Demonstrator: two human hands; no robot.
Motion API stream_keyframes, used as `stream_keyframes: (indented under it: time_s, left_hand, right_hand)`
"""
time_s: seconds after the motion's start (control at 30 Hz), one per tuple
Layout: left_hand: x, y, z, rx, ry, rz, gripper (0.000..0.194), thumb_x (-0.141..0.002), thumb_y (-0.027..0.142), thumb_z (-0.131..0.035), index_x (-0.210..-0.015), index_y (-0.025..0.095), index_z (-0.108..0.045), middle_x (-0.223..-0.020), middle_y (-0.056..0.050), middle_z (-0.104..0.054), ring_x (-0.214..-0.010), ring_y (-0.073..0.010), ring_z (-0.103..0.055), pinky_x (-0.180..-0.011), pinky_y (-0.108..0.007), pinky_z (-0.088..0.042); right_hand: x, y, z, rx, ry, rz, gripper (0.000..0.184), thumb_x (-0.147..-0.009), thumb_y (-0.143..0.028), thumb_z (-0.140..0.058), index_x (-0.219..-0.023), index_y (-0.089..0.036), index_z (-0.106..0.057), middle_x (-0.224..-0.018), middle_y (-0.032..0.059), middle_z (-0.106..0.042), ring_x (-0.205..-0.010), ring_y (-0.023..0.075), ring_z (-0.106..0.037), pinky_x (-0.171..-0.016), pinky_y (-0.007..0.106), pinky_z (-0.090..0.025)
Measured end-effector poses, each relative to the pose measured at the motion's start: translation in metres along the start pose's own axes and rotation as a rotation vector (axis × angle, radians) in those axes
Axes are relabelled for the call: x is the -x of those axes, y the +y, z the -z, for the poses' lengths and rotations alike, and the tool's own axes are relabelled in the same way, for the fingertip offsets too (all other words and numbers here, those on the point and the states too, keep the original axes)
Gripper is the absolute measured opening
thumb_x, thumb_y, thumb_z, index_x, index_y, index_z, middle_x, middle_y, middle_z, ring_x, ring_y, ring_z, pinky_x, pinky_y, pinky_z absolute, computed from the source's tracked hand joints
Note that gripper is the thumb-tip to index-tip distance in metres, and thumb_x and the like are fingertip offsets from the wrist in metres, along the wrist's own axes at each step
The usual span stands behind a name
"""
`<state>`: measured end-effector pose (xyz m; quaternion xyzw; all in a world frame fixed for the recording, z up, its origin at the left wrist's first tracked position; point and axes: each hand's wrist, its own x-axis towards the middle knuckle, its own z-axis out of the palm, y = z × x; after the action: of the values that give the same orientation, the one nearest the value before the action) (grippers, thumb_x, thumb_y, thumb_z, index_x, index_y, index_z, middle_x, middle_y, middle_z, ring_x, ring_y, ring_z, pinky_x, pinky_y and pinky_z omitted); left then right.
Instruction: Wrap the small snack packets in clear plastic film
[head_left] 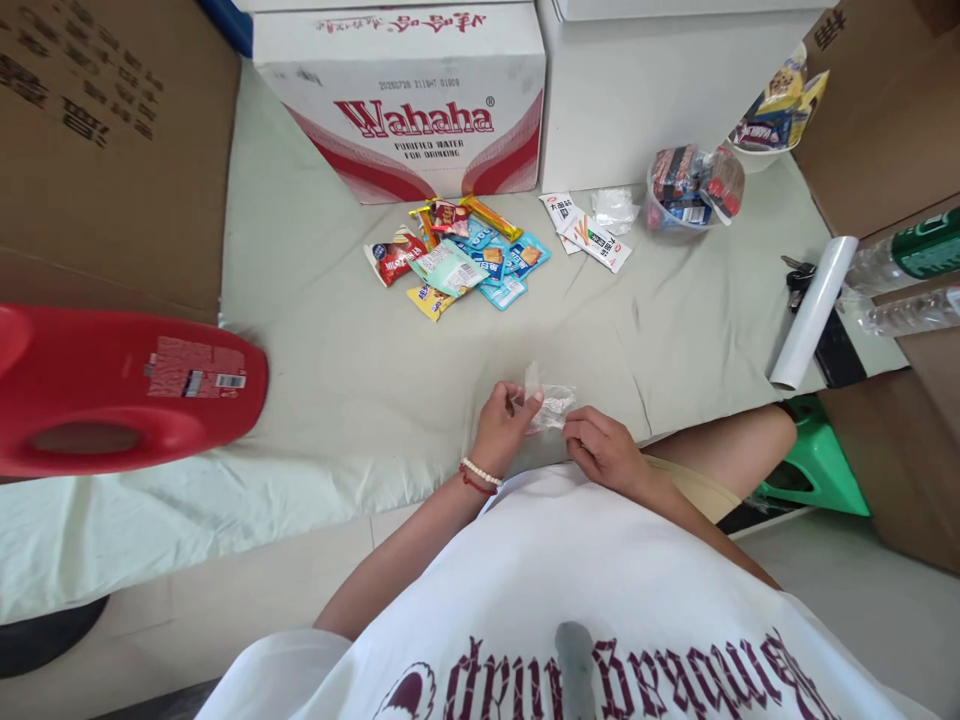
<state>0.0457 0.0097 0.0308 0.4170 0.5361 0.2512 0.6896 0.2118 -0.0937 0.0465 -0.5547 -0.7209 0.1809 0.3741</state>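
Note:
A small clear plastic bag (pixel 556 400) is held low over the near edge of the cloth-covered table. My left hand (pixel 504 425) pinches its left side between thumb and fingers, with a beaded bracelet at the wrist. Curled fingers of my right hand (pixel 600 445) close on the bag's lower right corner. The bag looks crumpled and see-through; whether anything lies inside I cannot tell. Beyond the hands lies a pile of wrapped snacks (pixel 457 262) in blue, green, red and yellow. Right of it are white snack packets (pixel 596 240) and more clear plastic bags (pixel 615 211).
A Wahaha carton (pixel 420 110) and a white box (pixel 630 100) stand at the back. Left lies a large red jug (pixel 187 390). To the right are a clear tub of snacks (pixel 679 220), a white bowl of snacks (pixel 757 158), a white roll (pixel 814 315), keys (pixel 799 275) and plastic bottles (pixel 911 250).

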Motion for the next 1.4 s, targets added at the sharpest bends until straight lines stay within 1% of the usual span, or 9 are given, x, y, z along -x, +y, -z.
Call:
stream_keyframes:
  time_s: [0.1,0.23,0.47,0.67,0.83,1.0,1.1,1.2,1.4]
  left_hand:
    - [-0.006,0.006,-0.002,0.086,-0.003,-0.026,0.050,-0.069,0.060,-0.082,-0.071,0.019,-0.054,-0.067,0.005,-0.050,-0.062,-0.0091,-0.046,-0.055,-0.021,-0.045]
    - [-0.008,0.013,-0.003,0.280,-0.088,-0.011,0.053,-0.069,0.063,-0.083,-0.073,0.019,-0.053,-0.071,0.004,-0.056,-0.067,-0.0101,-0.054,-0.059,-0.022,-0.047]
    - [-0.007,0.000,-0.002,0.047,-0.284,0.132,0.048,-0.060,0.046,-0.093,-0.079,0.017,-0.059,-0.065,0.004,-0.060,-0.058,-0.0103,-0.056,-0.057,-0.024,-0.046]
    - [-0.005,-0.001,0.004,0.324,-0.237,0.150,0.045,-0.061,0.041,-0.093,-0.075,0.017,-0.058,-0.077,0.002,-0.065,-0.071,-0.0114,-0.063,-0.069,-0.027,-0.052]
    - [-0.005,0.004,0.006,0.390,-0.202,0.004,0.040,-0.063,0.035,-0.091,-0.072,0.017,-0.056,-0.097,-0.001,-0.065,-0.085,-0.0149,-0.068,-0.082,-0.033,-0.055]
    - [-0.001,0.001,0.003,0.263,-0.216,-0.136,0.027,-0.064,0.020,-0.080,-0.068,0.018,-0.053,-0.092,0.000,-0.061,-0.078,-0.0108,-0.060,-0.078,-0.028,-0.051]
    - [0.003,0.001,0.002,0.274,-0.179,-0.167,0.022,-0.060,0.016,-0.074,-0.070,0.019,-0.055,-0.077,0.003,-0.055,-0.069,-0.0096,-0.050,-0.069,-0.024,-0.043]
    - [0.004,0.001,0.005,0.335,-0.169,-0.120,0.021,-0.061,0.025,-0.073,-0.074,0.020,-0.058,-0.075,0.002,-0.053,-0.067,-0.0111,-0.046,-0.065,-0.025,-0.040]
    - [-0.004,-0.007,0.011,0.137,-0.004,-0.153,0.026,-0.071,0.037,-0.079,-0.081,0.020,-0.061,-0.077,0.003,-0.055,-0.071,-0.0116,-0.047,-0.069,-0.024,-0.040]
  right_hand:
    - [0.004,0.000,0.000,0.072,0.059,0.030,0.020,-0.096,-0.009,-0.052,-0.108,-0.024,-0.059,-0.101,0.0083,-0.066,-0.086,0.0174,-0.064,-0.070,0.028,-0.054]
    - [0.014,0.000,0.004,0.047,0.161,-0.124,0.022,-0.095,-0.008,-0.053,-0.109,-0.025,-0.059,-0.096,0.0054,-0.065,-0.073,0.0147,-0.061,-0.065,0.027,-0.052]
    - [0.020,0.000,0.007,0.011,0.212,-0.222,0.021,-0.094,-0.008,-0.056,-0.104,-0.026,-0.060,-0.093,0.0032,-0.064,-0.073,0.0143,-0.060,-0.065,0.028,-0.051]
    - [0.029,0.002,0.020,-0.011,0.160,-0.249,0.018,-0.095,-0.009,-0.056,-0.103,-0.025,-0.061,-0.093,0.0034,-0.064,-0.071,0.0144,-0.059,-0.065,0.028,-0.050]
    - [0.031,0.009,0.040,-0.180,-0.244,-0.296,0.013,-0.098,-0.016,-0.056,-0.100,-0.024,-0.066,-0.085,0.0016,-0.066,-0.074,0.0151,-0.062,-0.067,0.027,-0.050]
    - [0.001,0.019,0.048,-0.260,0.143,-0.526,0.024,-0.094,-0.031,-0.066,-0.118,-0.026,-0.064,-0.107,0.0052,-0.064,-0.071,0.0136,-0.057,-0.065,0.029,-0.050]
    - [-0.019,0.023,0.040,-0.427,0.009,-0.600,0.041,-0.088,-0.038,-0.071,-0.127,-0.027,-0.062,-0.104,0.0045,-0.065,-0.070,0.0140,-0.057,-0.060,0.028,-0.048]
    - [-0.026,0.023,0.027,-0.559,-0.199,-0.613,0.022,-0.090,-0.042,-0.068,-0.100,-0.022,-0.070,-0.083,0.0011,-0.065,-0.069,0.0142,-0.056,-0.062,0.027,-0.047]
    - [-0.015,0.023,0.004,-0.605,-0.088,-0.634,0.020,-0.091,-0.041,-0.066,-0.097,-0.022,-0.068,-0.084,0.0006,-0.064,-0.071,0.0139,-0.055,-0.066,0.027,-0.046]
